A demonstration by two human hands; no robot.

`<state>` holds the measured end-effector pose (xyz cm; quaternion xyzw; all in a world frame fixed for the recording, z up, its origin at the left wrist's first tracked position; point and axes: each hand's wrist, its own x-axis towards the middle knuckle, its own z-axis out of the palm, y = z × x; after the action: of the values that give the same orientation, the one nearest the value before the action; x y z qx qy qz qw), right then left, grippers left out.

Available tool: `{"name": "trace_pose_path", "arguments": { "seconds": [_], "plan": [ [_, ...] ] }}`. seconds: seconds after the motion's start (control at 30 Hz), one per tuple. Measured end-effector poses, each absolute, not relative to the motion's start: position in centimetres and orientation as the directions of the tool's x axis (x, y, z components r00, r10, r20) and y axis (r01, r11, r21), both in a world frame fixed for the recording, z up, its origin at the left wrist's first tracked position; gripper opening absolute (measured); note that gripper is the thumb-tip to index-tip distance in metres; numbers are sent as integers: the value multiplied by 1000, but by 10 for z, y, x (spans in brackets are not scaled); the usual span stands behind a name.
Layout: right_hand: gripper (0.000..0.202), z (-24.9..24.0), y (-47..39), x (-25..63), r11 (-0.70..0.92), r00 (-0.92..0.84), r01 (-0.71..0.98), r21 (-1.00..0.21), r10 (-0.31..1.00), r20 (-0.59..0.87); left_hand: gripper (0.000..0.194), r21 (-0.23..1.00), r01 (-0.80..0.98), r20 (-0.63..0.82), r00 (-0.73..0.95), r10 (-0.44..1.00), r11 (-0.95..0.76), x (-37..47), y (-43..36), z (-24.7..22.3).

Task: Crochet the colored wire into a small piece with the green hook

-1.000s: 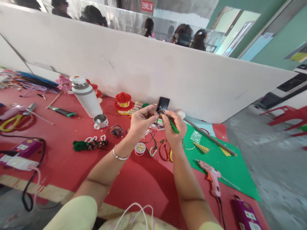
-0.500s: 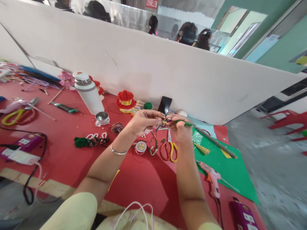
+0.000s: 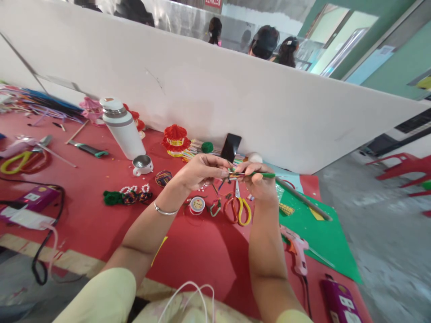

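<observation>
Raised over the table, my left hand (image 3: 204,171) pinches a small piece of multicoloured yarn work (image 3: 231,175) at its fingertips. My right hand (image 3: 258,181) is closed on a green-handled crochet hook (image 3: 267,175), whose metal end points left into the yarn. The fingertips of both hands are close together. Fine detail of the stitches is too small to make out. Below the hands lie scissors (image 3: 243,211) with red and yellow handles, a round spool (image 3: 197,205) and loose yarn ends. A ball of multicoloured yarn (image 3: 164,178) rests left of my left forearm.
Leftward stand a white flask (image 3: 123,128) and its metal-lined cup (image 3: 142,164). A black phone (image 3: 231,147) leans against the white partition (image 3: 269,107). On the right are a pink glue gun (image 3: 298,249), a green sheet (image 3: 336,251) and a grey rod (image 3: 303,198).
My right hand has shifted slightly right with the crochet hook, so the gap between the fingertips is a little wider. My left hand stays nearly in place, still pinching the yarn work.
</observation>
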<state>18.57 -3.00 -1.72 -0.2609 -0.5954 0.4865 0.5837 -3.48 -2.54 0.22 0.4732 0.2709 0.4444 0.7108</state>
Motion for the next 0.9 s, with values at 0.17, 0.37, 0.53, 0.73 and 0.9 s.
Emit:
{"name": "trace_pose_path", "arguments": {
  "seconds": [0.17, 0.37, 0.53, 0.73, 0.9],
  "plan": [
    [40, -21, -27, 198, 424, -251, -215, -880, 847, 469, 30, 911, -377, 38, 482, 876, 168, -33, -26, 2],
    [37, -20, -29, 202, 430, -235, -225, -874, 847, 477, 34, 919, -375, 92, 498, 862, 118, -29, -26, -3],
    [34, -20, -28, 202, 465, -230, -236, -853, 827, 514, 33, 921, -378, 101, 462, 881, 93, -26, -26, -5],
    [26, -21, -28, 205, 516, -249, -245, -821, 785, 568, 30, 930, -357, 76, 424, 902, 90, -27, -30, 0],
    [24, -17, -32, 208, 534, -265, -196, -822, 778, 569, 28, 928, -361, 75, 420, 904, 91, -27, -31, 2]
  ]
}}
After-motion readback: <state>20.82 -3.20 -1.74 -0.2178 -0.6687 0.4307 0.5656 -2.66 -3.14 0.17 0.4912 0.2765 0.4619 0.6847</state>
